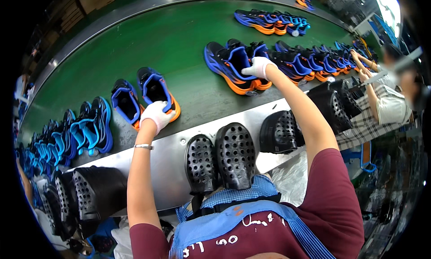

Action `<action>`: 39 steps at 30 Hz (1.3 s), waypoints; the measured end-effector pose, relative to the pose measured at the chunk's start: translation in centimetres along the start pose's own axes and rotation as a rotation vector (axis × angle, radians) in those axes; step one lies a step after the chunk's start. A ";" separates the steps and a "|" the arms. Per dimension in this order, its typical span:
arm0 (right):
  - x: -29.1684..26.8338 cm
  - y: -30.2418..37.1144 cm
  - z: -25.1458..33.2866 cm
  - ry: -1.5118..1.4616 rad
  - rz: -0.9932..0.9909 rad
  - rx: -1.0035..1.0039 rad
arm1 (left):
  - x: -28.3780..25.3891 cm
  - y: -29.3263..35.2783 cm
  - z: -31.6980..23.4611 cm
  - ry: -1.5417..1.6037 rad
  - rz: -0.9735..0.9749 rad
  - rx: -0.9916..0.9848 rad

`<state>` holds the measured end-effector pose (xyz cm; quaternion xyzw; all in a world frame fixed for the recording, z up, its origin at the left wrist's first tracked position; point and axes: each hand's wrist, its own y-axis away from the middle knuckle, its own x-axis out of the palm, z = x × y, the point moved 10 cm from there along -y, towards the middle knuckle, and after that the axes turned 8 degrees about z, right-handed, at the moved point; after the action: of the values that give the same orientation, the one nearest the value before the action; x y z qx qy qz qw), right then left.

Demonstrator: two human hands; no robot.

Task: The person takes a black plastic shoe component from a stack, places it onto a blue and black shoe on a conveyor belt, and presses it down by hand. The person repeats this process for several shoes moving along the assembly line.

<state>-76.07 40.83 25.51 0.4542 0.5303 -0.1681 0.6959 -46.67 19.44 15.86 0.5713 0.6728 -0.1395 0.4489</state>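
My left hand, in a white glove, grips the heel of a black and blue sneaker with an orange sole. Close on its left lies a matching sneaker, toe pointing away from me. Farther right, my right hand, also gloved, has its fingers closed on the collar of another such sneaker. A second sneaker stands tight against that one, partly hidden by the hand.
Blue sneakers line the green belt at left; orange-soled sneakers continue right, with another group farther back. Black perforated lasts stand on the metal ledge before me. A co-worker's arms reach in at right.
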 end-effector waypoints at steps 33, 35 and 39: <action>-1.2 25.1 2.0 -0.356 -0.234 -0.470 | -4.7 -3.1 -12.4 -0.028 -0.052 0.282; -1.3 25.7 1.0 -0.389 -0.237 -0.436 | -6.9 -3.1 -13.7 -0.005 -0.062 0.242; -1.1 25.7 0.9 -0.422 -0.247 -0.410 | -8.8 -2.8 -14.1 -0.019 -0.024 0.185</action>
<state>-57.56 53.45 38.20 0.1921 0.4484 -0.2315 0.8417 -55.91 22.85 29.54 0.6007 0.6597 -0.2118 0.3989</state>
